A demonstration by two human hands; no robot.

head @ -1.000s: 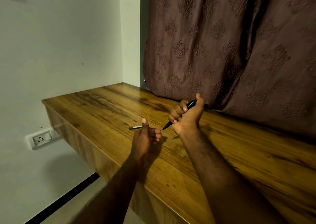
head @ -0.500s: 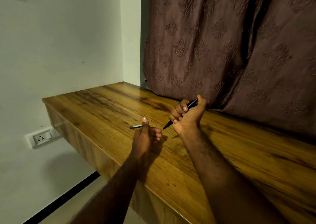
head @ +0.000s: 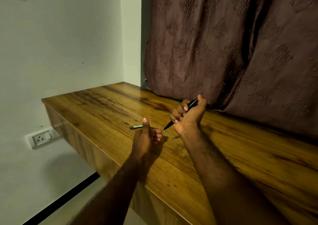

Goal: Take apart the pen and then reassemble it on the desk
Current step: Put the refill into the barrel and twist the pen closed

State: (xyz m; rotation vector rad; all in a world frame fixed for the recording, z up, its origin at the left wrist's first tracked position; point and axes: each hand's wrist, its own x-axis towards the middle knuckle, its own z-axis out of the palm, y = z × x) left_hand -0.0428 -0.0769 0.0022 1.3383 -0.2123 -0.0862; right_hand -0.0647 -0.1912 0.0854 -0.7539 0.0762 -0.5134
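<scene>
Two pieces of the pen are in view, one in each hand, both held just above the desk (head: 103, 107). The black barrel (head: 191, 105) lies on a slant: its pointed tip aims toward 8 o'clock, down at the desk, and its blunt end rises toward 2 o'clock, past the thumb. The right hand (head: 188, 120) grips it in a fist, palm turned toward the camera, the fingers (head: 179, 110) curled over its middle so that only the two ends show. It looks matte black and slim, narrowing to the tip.

At 9 o'clock from the barrel's tip, well apart from it, the grey piece (head: 136, 127) lies nearly level, its free end pointing to 9 o'clock. It is thin and straight, with a darker end. The left hand (head: 146, 138) holds its other end, thumb raised upright, the fingers (head: 157, 133) curled in behind the thumb; the grip itself is hidden by the thumb.

Between the two pieces is bare wood. At 12 o'clock a patterned brown curtain (head: 223, 44) hangs down onto the desk's back edge, just behind the right hand. At 9 o'clock stands a pale wall (head: 68, 35), with a white socket (head: 40, 138) below the desk's edge.
</scene>
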